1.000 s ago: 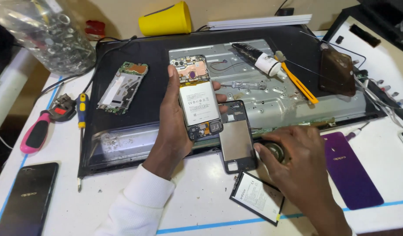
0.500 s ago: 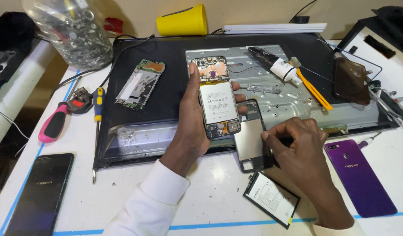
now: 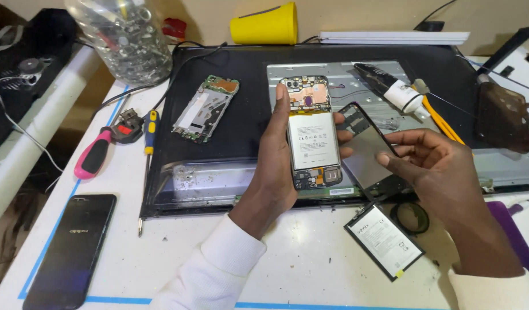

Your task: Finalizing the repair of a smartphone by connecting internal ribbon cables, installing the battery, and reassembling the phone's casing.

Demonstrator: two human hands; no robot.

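loose battery, screwdriver, yellow cup

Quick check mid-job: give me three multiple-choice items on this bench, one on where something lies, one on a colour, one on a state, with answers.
1. Where does the loose flat white-labelled battery lie?
A. on the white table near the right hand
B. inside the clear jar
C. on the yellow cup

2. What colour is the handle of the screwdriver at the table's left edge?
A. green
B. pink
C. white

3. In what state is the opened phone with exposed battery and circuit board in the left hand?
A. back cover off, held up
B. sealed, lying flat
C. snapped in two

Answers: 1 A, it lies on the bare table below the right hand. 2 B, the handle is plainly pink. 3 A, its internals show while the left grip wraps it.
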